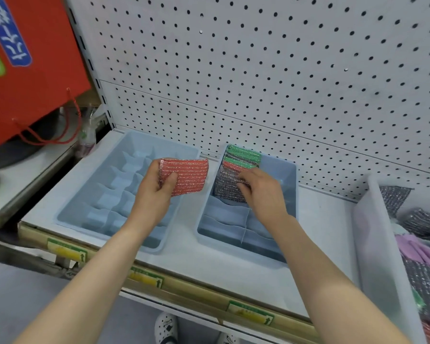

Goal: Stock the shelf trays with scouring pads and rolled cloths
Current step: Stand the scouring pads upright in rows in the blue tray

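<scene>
Head view of a shop shelf (320, 219) backed by pegboard (258, 70). At centre frame the left hand (157, 192) holds a red scouring pad (189, 177) in the air above the left tray (85, 194), with the thumb (170, 181) clamped across its front face and the fingers curled behind it. To its right, the right hand (261, 192) reaches into the right tray (292, 194), its bent fingers (243, 183) resting on a grey pad (227, 187). Whether they pinch that pad or only press it cannot be told. The grey pad fronts a short leaning row of pads (242, 157), green at the back and red between, which fills only the rear compartment of the right tray. The nearer compartments of that tray appear empty, as do all visible compartments of the left tray. A white bin (372, 232) at the right edge of the frame holds more grey pads and some pink material (412, 247), whose form is unclear. No rolled cloth is identifiable in either tray. Stocking therefore appears to be at an early stage: one row of pads begun, the red pad in hand not yet placed, most compartments unfilled, and the cloths not started.
</scene>
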The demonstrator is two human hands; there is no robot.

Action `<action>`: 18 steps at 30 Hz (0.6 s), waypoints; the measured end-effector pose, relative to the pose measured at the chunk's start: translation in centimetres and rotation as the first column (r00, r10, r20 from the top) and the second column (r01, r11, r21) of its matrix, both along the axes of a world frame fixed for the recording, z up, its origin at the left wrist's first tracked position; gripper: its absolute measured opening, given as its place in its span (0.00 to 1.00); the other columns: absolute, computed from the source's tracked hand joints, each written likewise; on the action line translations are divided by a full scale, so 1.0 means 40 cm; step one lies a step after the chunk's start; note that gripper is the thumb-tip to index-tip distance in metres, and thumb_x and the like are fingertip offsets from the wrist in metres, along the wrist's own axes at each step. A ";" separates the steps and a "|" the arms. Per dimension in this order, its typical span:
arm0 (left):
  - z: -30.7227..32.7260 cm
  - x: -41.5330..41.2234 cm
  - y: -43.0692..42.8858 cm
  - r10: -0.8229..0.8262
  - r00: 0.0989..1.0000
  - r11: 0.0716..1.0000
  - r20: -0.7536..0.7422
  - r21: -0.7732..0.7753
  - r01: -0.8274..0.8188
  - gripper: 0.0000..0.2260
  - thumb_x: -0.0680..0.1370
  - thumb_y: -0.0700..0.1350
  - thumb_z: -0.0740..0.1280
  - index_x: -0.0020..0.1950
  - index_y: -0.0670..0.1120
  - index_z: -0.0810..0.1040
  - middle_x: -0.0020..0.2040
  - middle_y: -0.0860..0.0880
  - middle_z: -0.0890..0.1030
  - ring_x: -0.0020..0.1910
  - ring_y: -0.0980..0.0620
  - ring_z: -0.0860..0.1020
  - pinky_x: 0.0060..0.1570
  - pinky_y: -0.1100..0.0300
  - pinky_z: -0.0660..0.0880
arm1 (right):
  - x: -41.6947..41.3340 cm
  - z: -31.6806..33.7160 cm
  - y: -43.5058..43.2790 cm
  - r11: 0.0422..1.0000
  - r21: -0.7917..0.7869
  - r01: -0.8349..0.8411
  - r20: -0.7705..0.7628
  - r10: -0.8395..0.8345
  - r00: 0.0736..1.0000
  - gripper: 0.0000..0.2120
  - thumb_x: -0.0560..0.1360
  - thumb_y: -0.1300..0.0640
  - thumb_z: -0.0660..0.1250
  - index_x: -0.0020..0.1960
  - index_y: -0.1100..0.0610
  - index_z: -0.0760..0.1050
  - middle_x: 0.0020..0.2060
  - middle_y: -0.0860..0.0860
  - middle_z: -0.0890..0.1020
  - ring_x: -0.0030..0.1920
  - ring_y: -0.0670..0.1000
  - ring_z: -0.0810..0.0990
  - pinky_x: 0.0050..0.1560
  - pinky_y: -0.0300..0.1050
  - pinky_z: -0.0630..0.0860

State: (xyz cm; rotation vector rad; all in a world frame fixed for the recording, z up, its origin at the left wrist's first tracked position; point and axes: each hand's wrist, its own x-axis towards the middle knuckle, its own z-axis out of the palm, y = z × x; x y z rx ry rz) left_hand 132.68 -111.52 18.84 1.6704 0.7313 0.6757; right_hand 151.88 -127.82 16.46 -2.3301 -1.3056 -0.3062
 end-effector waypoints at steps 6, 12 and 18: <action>0.001 0.010 -0.013 -0.075 0.997 0.997 -0.005 0.000 0.075 0.07 0.80 0.44 0.66 0.56 0.52 0.73 0.48 0.55 0.80 0.46 0.57 0.79 0.53 0.56 0.75 | 0.003 -0.011 0.006 0.992 -0.120 0.050 0.084 -0.041 0.996 0.10 0.67 0.54 0.79 0.46 0.55 0.84 0.41 0.52 0.78 0.46 0.56 0.74 0.43 0.46 0.74; 0.014 0.052 -0.051 -0.195 0.981 0.981 0.002 0.001 0.195 0.10 0.75 0.48 0.67 0.56 0.53 0.75 0.49 0.52 0.82 0.47 0.57 0.80 0.51 0.61 0.76 | -0.049 0.149 0.014 0.980 0.159 -0.119 -0.674 0.196 0.713 0.10 0.77 0.49 0.69 0.58 0.46 0.80 0.52 0.44 0.83 0.53 0.45 0.80 0.55 0.41 0.76; -0.039 0.061 -0.095 -0.198 0.954 0.950 -0.226 0.195 0.244 0.19 0.77 0.40 0.69 0.67 0.50 0.73 0.60 0.52 0.78 0.56 0.56 0.78 0.60 0.58 0.75 | 0.003 0.117 -0.044 0.999 -0.022 0.026 -0.572 -0.034 0.820 0.13 0.73 0.52 0.74 0.57 0.52 0.82 0.47 0.47 0.85 0.44 0.48 0.81 0.54 0.51 0.78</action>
